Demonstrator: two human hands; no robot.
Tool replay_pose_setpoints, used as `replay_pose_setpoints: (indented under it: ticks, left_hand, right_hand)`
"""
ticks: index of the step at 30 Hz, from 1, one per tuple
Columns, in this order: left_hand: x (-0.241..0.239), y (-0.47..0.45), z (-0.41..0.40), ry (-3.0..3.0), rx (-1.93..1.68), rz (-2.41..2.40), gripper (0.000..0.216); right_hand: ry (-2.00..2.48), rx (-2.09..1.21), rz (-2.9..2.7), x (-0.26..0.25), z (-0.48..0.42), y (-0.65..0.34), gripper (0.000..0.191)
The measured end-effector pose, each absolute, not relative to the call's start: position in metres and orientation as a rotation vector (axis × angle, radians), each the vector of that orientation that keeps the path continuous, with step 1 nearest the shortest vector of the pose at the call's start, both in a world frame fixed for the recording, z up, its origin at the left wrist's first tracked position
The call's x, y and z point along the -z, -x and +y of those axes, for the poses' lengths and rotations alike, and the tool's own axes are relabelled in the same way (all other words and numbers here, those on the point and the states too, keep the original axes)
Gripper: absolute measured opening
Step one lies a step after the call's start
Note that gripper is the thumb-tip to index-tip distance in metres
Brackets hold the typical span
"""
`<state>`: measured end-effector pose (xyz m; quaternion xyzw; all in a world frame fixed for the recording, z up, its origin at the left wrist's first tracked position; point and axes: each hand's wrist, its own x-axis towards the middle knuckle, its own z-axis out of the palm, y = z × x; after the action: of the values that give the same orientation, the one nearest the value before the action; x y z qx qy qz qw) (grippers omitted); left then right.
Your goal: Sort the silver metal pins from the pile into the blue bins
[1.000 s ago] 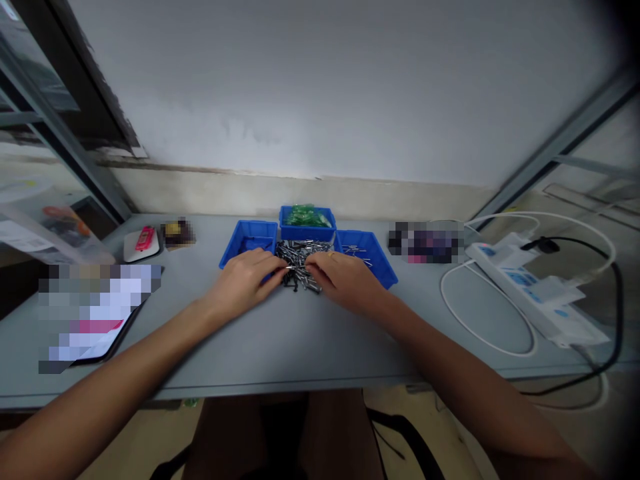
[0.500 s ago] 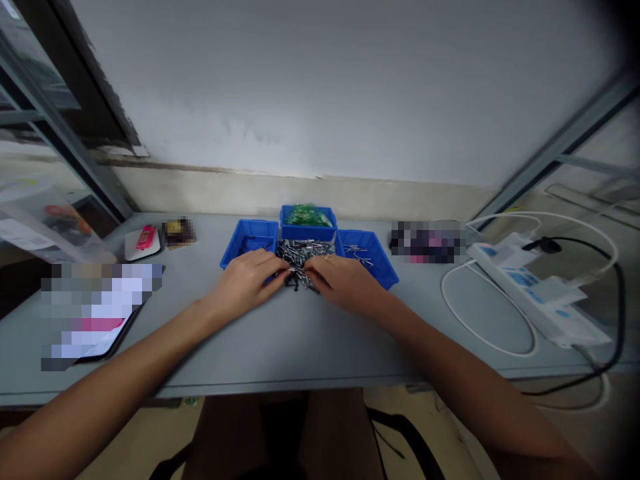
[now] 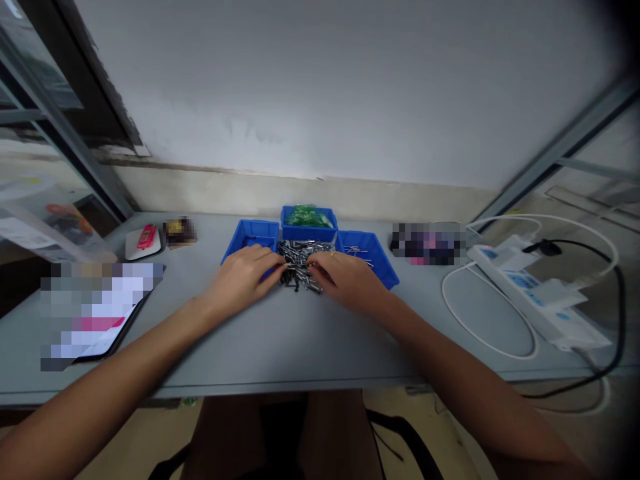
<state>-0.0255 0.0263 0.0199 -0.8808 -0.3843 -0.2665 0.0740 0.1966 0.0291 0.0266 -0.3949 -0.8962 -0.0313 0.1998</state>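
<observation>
A heap of small dark metal screws (image 3: 299,261) lies on the grey table (image 3: 280,347) between three blue bins. My left hand (image 3: 245,277) rests at the heap's left edge with fingers curled and pinched at the screws. My right hand (image 3: 345,277) sits at the heap's right edge, fingers bent into the pile. What either hand's fingertips hold is too small to make out. The left blue bin (image 3: 250,237) looks nearly bare. The back bin (image 3: 307,223) holds green pieces. The right bin (image 3: 367,253) has a few screws in it.
A white power strip (image 3: 530,290) with white and black cables lies at the right. A white dish with a red item (image 3: 143,243) sits at the left back. A flat dark-edged item lies at the left front edge. Metal shelving frames both sides.
Both hands have shifted slightly within the screw heap; the left hand moved a little back toward the left bin. Otherwise the scene is the same.
</observation>
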Motion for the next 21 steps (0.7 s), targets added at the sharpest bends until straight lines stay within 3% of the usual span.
replay_pose_setpoints:
  ticks: [9,21]
  left_hand:
    - [-0.027,0.058,0.05,2.444,0.707,-1.42,0.023]
    - [-0.024,0.062,0.053,2.466,0.647,-1.294,0.027]
  right_hand:
    - [0.999,0.073,-2.718,-0.017,0.03,-0.193,0.017]
    - [1.007,0.069,-2.689,-0.018,0.029,-0.193,0.018]
